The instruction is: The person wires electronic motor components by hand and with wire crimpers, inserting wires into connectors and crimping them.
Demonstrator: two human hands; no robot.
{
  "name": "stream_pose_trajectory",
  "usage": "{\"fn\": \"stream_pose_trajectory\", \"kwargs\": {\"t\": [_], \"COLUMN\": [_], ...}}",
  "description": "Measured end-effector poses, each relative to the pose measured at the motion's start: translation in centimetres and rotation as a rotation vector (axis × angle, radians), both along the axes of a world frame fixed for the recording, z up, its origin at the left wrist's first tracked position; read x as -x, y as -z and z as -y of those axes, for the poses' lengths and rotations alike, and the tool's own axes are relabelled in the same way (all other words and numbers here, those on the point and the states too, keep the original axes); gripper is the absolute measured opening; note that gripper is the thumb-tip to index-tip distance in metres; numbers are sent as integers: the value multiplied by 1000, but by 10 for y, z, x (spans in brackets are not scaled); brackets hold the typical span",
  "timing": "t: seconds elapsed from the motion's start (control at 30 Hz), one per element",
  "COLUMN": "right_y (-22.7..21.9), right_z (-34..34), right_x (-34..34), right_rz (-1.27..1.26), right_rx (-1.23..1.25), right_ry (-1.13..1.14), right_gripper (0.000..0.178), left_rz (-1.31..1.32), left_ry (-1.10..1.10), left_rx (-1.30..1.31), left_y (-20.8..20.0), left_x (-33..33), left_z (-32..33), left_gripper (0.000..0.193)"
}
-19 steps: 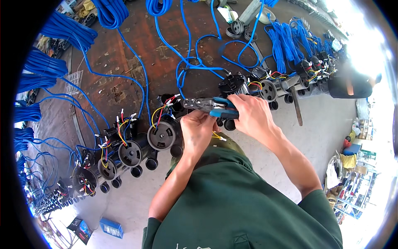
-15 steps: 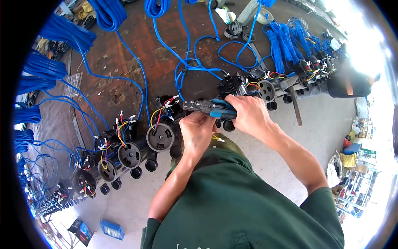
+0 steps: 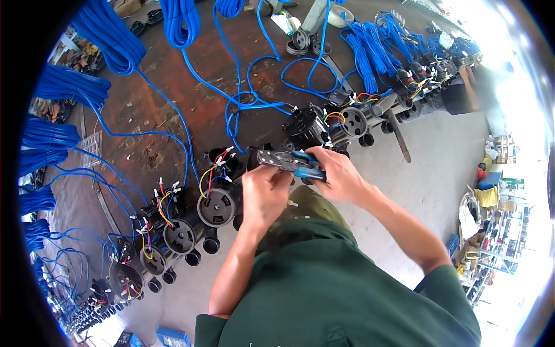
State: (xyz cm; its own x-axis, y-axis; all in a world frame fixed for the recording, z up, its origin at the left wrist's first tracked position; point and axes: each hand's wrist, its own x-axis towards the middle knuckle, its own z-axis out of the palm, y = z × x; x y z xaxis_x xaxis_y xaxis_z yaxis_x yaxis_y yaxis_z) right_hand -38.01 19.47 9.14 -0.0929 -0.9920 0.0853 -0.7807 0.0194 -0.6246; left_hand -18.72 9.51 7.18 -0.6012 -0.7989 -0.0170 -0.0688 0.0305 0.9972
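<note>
Right hand [image 3: 338, 175] clamped round blue-handled pliers [image 3: 277, 158], their head pointing left | left hand [image 3: 265, 195] at the head's near side, grip hidden, cannot tell | black housings [image 3: 306, 126] along near edge of bench [image 3: 153, 124] | pale floor [image 3: 428, 144], moving room, right

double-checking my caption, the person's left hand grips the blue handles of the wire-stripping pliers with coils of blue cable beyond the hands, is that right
Wrong hand: in the head view the right hand, not the left hand, grips the blue handles of the wire-stripping pliers, with coils of blue cable beyond the hands.
</note>
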Motion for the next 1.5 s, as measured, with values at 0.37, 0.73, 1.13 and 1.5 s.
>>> {"fn": "stream_pose_trajectory", "kwargs": {"t": [0.37,0.73,1.13,1.5], "right_y": [14,10,7,-17], "right_z": [1,-11,-10,2], "right_x": [106,178,170,120], "right_rz": [829,839,754,772], "right_rx": [3,-256,-255,-241], "right_ry": [432,109,-25,59], "right_gripper": [32,30,45,31], "left_rz": [-60,5,509,136], "left_ry": [-446,-725,-409,-918], "left_rx": [-266,-161,-23,-102], "left_y": [-5,-12,-56,-10], "left_x": [10,1,32,-10], "left_z": [61,55,12,-59], "left_gripper": [20,22,24,22]}}
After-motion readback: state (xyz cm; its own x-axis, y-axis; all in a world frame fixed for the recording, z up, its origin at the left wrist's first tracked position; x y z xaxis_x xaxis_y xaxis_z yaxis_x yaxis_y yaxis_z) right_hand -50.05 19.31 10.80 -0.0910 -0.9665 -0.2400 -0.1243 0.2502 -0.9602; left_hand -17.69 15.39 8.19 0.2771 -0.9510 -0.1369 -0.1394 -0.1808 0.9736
